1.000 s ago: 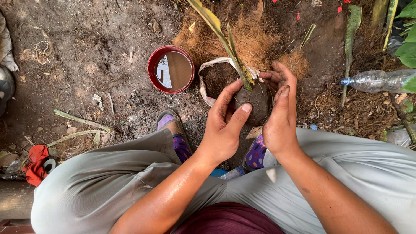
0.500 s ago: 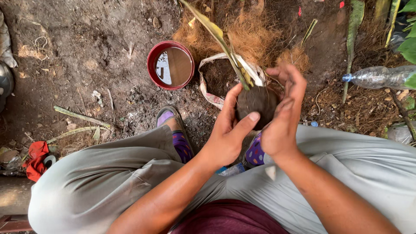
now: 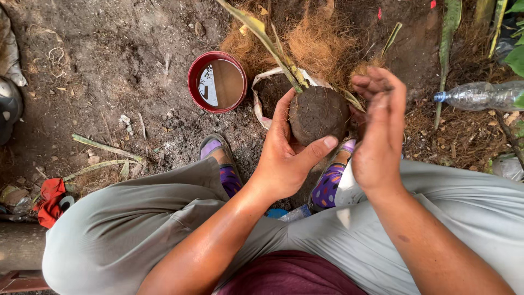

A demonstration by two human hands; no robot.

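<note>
My left hand [image 3: 286,158] cups a round ball of dark soil [image 3: 318,113] from below and the left, with the thumb across its lower right. A thin plant stem with yellow-green leaves [image 3: 273,43] rises from the ball toward the top left. My right hand [image 3: 379,136] is lifted just off the ball's right side, fingers together and slightly curled, soil on the fingertips, holding nothing. Behind the ball lies a white sack of dark soil [image 3: 270,87].
A red round tin with water [image 3: 217,82] stands on the dirt left of the sack. Brown coconut fibre [image 3: 316,41] is heaped behind. A clear plastic bottle [image 3: 480,95] lies at right. My knees in grey trousers [image 3: 125,229] and purple sandals [image 3: 224,164] frame the spot.
The soil ball has been raised a little and turned in my left hand. My right hand has come off the ball and lifted to its right side.
</note>
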